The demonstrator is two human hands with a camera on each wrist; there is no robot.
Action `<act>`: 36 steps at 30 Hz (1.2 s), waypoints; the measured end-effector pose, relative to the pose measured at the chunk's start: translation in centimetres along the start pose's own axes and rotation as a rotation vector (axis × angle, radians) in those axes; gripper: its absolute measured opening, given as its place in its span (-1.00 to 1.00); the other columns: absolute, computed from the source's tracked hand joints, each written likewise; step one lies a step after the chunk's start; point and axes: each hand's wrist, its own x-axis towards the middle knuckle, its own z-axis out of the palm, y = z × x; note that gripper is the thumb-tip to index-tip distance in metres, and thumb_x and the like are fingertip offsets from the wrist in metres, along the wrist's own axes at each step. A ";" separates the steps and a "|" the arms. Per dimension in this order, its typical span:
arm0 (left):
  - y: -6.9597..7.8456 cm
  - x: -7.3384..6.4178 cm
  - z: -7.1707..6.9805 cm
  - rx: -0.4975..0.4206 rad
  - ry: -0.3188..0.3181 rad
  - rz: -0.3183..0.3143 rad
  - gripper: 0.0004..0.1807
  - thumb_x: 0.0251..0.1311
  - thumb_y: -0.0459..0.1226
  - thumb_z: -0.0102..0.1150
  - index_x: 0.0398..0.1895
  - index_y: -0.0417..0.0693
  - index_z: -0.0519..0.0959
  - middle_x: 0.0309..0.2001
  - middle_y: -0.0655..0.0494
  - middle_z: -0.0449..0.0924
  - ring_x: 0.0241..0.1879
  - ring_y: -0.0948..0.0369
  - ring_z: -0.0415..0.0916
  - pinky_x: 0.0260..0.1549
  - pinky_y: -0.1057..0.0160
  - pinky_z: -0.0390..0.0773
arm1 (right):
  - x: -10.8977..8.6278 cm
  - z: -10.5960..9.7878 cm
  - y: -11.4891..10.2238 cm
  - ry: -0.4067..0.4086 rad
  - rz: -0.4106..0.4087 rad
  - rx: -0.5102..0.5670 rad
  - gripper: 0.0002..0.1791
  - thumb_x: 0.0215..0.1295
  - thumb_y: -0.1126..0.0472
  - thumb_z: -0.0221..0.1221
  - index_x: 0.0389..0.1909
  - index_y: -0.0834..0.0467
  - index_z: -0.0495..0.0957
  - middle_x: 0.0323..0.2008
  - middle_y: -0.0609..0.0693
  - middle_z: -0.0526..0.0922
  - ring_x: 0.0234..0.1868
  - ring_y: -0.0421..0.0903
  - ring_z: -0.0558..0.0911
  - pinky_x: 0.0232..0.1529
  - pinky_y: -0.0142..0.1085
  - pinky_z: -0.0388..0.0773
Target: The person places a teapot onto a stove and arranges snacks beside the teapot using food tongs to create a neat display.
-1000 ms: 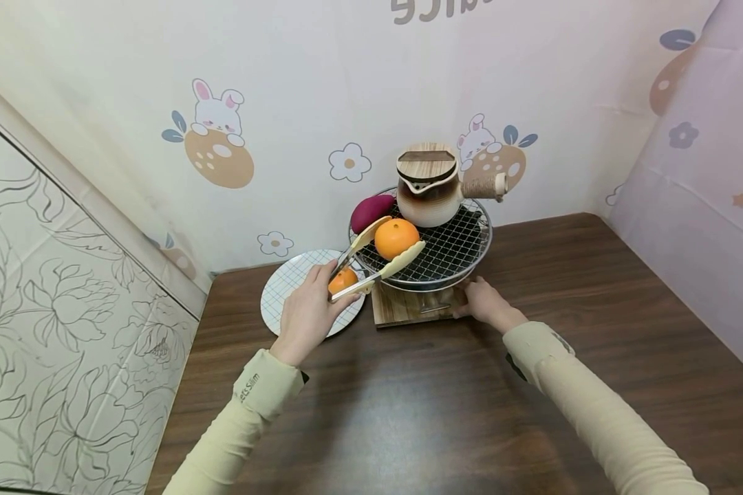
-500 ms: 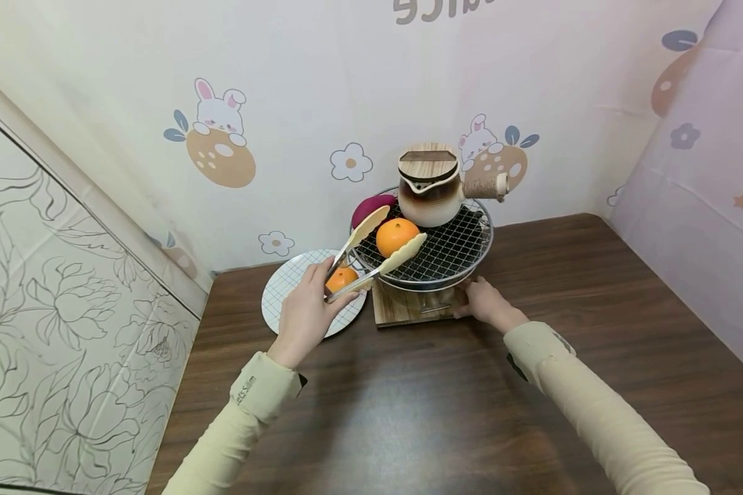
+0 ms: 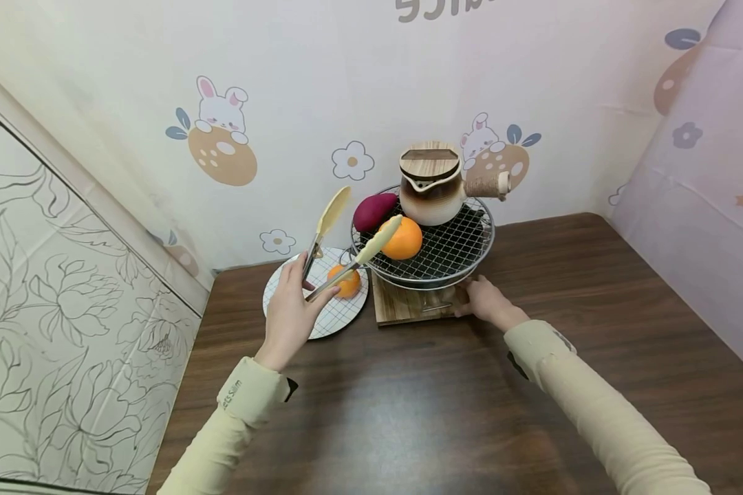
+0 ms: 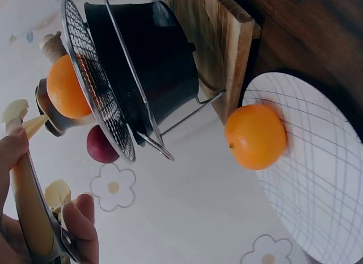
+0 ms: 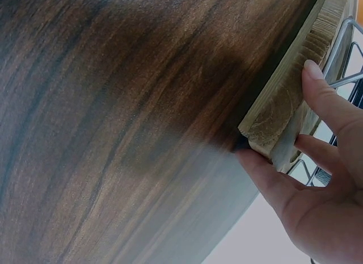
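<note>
- the person's left hand [image 3: 289, 313] holds a pair of tongs [image 3: 379, 242], thumb against one arm, fingers against the other, and the two pale scalloped tips stand wide apart.
- one tip crosses in front of the upper orange [image 3: 407, 239]; from here i can't tell if they touch. the other tip is up in the air, well left of the fruit.
- that orange sits on a round wire rack [image 3: 461, 247], near a purple-red thing [image 3: 373, 213] and a brown-and-cream pot [image 3: 430, 206] with a wooden lid and a cord-wrapped handle.
- under the rack is a black bowl-shaped stove [image 4: 144, 59], on a wooden board [image 3: 399, 308].
- the right hand [image 3: 488, 302] grips the board's near right corner, thumb on its upper side, a finger at the lower edge.
- just left of the board, a second orange [image 3: 348, 283] rests on a white checked plate [image 3: 334, 322] on the dark wood table [image 3: 408, 405].
</note>
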 end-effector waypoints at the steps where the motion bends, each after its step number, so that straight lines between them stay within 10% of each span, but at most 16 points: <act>1: -0.1 0.0 -0.1 -0.004 0.003 -0.008 -0.09 0.13 0.09 0.28 0.46 -0.10 0.16 0.19 -0.04 0.39 -0.19 0.10 0.54 -0.38 0.16 0.47 | 0.0 0.0 0.0 0.000 0.000 -0.001 -0.08 0.10 0.06 0.37 0.40 0.35 0.18 0.23 0.49 0.37 0.34 0.52 0.16 0.21 0.25 0.34; 36: -7.7 -2.3 -0.4 0.039 -0.039 -0.319 -0.07 0.22 0.15 0.15 0.51 -0.09 0.03 0.29 -0.11 0.29 -0.10 0.04 0.48 -0.19 0.07 0.44 | 0.0 -0.2 -0.2 -0.012 0.019 -0.011 -0.08 0.11 0.06 0.37 0.40 0.36 0.17 0.27 0.49 0.33 0.37 0.53 0.09 0.25 0.26 0.30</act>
